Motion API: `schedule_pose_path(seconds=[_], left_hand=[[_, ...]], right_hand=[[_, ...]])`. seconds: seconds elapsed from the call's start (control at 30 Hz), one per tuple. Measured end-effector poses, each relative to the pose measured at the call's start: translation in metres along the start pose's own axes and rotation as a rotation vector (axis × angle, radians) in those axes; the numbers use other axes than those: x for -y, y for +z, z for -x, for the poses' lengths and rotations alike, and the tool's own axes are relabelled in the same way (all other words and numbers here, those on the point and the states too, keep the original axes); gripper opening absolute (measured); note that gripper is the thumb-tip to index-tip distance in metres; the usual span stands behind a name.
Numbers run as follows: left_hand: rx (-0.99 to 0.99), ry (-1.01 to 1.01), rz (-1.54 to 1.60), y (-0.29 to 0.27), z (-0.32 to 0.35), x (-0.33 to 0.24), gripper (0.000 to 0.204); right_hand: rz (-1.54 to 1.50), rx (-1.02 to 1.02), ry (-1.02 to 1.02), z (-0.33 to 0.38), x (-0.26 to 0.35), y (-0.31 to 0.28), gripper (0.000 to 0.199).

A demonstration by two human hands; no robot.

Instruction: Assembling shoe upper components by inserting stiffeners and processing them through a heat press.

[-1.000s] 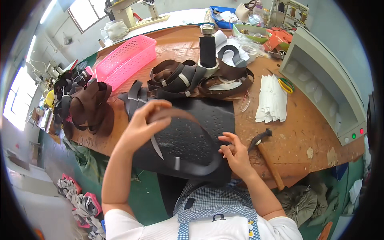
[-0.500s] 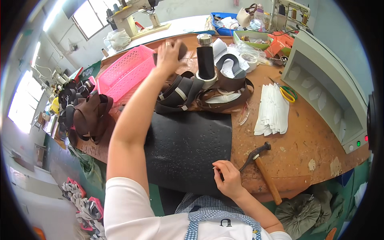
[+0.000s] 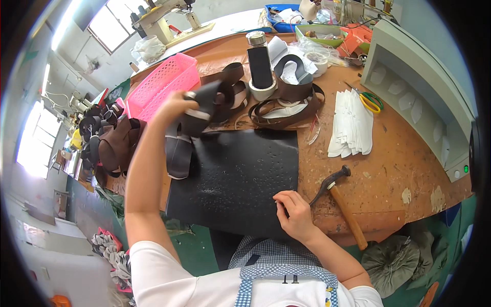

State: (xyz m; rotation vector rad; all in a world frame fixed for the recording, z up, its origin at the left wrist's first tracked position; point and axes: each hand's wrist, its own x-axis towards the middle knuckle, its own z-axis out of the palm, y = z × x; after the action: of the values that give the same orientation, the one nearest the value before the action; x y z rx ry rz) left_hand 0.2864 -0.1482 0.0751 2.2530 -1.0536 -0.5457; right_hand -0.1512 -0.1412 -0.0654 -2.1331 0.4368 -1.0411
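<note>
My left hand is closed on a bundle of dark strap pieces, lifted off the table in front of the pink basket. One black strap piece with a pale band hangs down onto the left edge of the black mat. Brown strap loops lie just beyond the bundle. Over the mat's near right part, my right hand has its fingertips pinched together; whatever they hold, if anything, is too small to make out. To its right lies a hammer with a wooden handle and a curved dark head.
Behind the mat stand a pink basket, a glass bottle and brown strap coils. White cut pieces, scissors and a grey lit box are at right. More dark straps pile at the left.
My left hand has come back from beside the basket, moving left and nearer, lifting the dark strap pieces from the pile beside the bottle. My right hand stays pinched in nearly the same place.
</note>
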Motion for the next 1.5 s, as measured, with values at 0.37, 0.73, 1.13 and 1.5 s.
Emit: schedule_pose_path(seconds=[0.37, 0.73, 1.13, 1.5], left_hand=[[0.004, 0.585, -0.593, -0.027, 0.160, -0.009, 0.060], [-0.107, 0.780, -0.433, 0.122, 0.126, -0.076, 0.050], [-0.268, 1.030, -0.401, 0.181, 0.041, -0.083, 0.030], [-0.353, 0.618, -0.396, 0.093, 0.058, -0.046, 0.022]], right_hand=[[0.025, -0.038, -0.007, 0.004, 0.001, 0.002, 0.013], [0.096, -0.017, 0.003, 0.007, -0.001, -0.001, 0.014], [-0.066, 0.033, 0.082, 0.012, 0.000, -0.012, 0.015], [-0.044, 0.027, 0.074, 0.017, -0.001, -0.008, 0.013]])
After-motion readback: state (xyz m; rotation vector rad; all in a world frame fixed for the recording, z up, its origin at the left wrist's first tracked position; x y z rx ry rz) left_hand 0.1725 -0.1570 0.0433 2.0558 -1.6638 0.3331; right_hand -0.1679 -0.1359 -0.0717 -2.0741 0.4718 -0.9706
